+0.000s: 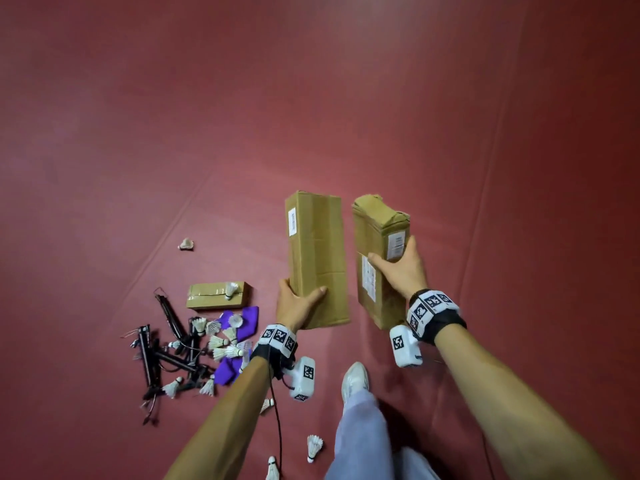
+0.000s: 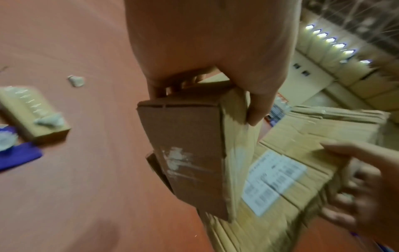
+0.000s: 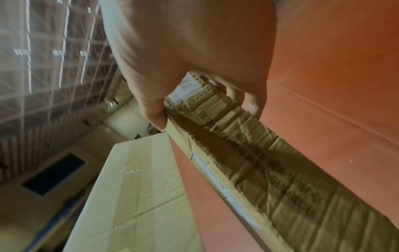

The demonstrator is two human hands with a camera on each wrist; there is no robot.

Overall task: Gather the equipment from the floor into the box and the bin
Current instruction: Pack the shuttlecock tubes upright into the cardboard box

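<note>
Head view even, dim, wide-angle bending at edges; both wrist views motion-blurred; ceiling lights [image 2: 332, 41] glaring.

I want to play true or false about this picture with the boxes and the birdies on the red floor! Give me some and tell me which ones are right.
1. Each hand holds its own cardboard box. True: the left hand grips the left box near its lower end, and the right hand grips the right box.
2. The two held boxes are pressed together. False: a strip of red floor shows between them.
3. A shuttlecock lies on the small box on the floor. True: a white shuttlecock rests on top of it.
4. The purple cloth is green. False: it is purple, with shuttlecocks on it.
5. The black pieces are already inside a box. False: they lie on the floor.
</note>
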